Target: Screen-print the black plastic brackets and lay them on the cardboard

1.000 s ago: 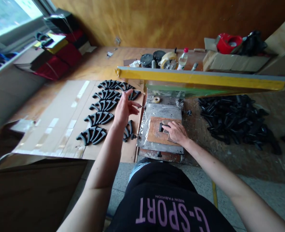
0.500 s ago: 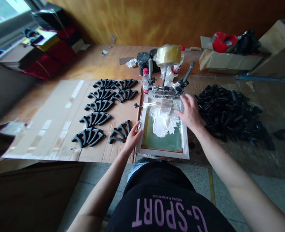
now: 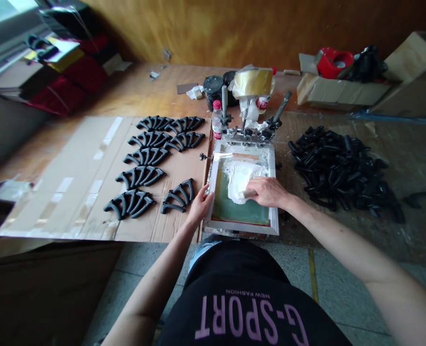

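Observation:
A screen printing frame with a green mesh lies in front of me, clamped at its far end. Thick white ink covers the upper middle of the mesh. My left hand grips the frame's left edge. Over the mesh, right of its middle, my right hand is closed on a scraper, which the fingers and the ink mostly hide. Along the frame's far side rests a flat wooden strip. Left of my left hand, a small group of curved black handles lies on the cardboard.
More curved handles lie in fanned rows on cardboard at left. A heap of black parts is at right. Behind the metal clamp stand a red-capped bottle, a dark jar and a tape roll.
My right hand has moved from the frame's upper right edge onto the mesh and taken hold of the scraper, which has come nearer to me through the ink. My left hand stays put.

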`<action>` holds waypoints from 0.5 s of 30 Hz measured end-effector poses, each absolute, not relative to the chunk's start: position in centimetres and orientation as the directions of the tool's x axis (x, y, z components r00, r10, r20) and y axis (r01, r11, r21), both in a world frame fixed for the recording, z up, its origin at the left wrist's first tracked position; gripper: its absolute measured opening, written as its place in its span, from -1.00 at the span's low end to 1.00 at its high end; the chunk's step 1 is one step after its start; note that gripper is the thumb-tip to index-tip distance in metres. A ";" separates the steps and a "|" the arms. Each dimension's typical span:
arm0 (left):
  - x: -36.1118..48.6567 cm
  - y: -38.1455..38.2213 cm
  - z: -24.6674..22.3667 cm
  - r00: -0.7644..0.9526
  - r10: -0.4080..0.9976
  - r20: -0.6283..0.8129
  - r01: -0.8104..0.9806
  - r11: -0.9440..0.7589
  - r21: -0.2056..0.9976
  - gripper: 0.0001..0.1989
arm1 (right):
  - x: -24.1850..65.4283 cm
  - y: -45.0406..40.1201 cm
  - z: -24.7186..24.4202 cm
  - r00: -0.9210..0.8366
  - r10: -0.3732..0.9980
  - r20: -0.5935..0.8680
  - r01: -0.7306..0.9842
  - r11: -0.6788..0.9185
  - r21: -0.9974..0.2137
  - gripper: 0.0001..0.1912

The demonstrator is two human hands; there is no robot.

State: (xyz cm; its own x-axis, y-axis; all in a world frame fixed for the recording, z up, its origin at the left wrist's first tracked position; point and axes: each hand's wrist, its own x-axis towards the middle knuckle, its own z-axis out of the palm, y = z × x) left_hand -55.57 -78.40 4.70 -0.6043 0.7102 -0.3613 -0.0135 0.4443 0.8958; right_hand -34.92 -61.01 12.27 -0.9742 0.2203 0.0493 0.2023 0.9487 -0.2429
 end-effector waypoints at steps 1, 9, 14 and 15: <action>-55.5 -78.4 4.7 -0.599 0.717 -0.355 -0.013 0.435 0.900 -0.36 | -35.0 -61.1 12.0 -0.960 0.268 0.083 0.243 0.943 -0.226 -0.86; -55.5 -78.5 5.2 -0.547 0.760 -0.352 -0.010 0.415 0.910 -0.32 | -35.5 -62.5 11.4 -0.937 0.324 0.130 0.275 0.914 -0.297 -0.86; -55.5 -78.7 10.8 -0.595 0.742 -0.310 0.010 0.393 0.919 -0.35 | -38.4 -55.8 14.6 -0.746 0.622 0.239 0.507 0.762 -0.403 -0.44; -55.6 -78.6 12.3 -0.616 0.734 -0.286 0.021 0.378 0.926 -0.37 | -38.1 -54.1 15.1 -0.703 0.660 0.264 0.536 0.736 -0.414 -0.41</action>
State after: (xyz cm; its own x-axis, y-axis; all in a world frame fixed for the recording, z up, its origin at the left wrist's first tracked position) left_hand -55.57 -78.60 12.32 -0.6160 0.7342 -0.2855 0.0211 0.3777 0.9257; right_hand -38.05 -54.11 15.12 -0.7031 0.6605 0.2635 0.5358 0.7357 -0.4144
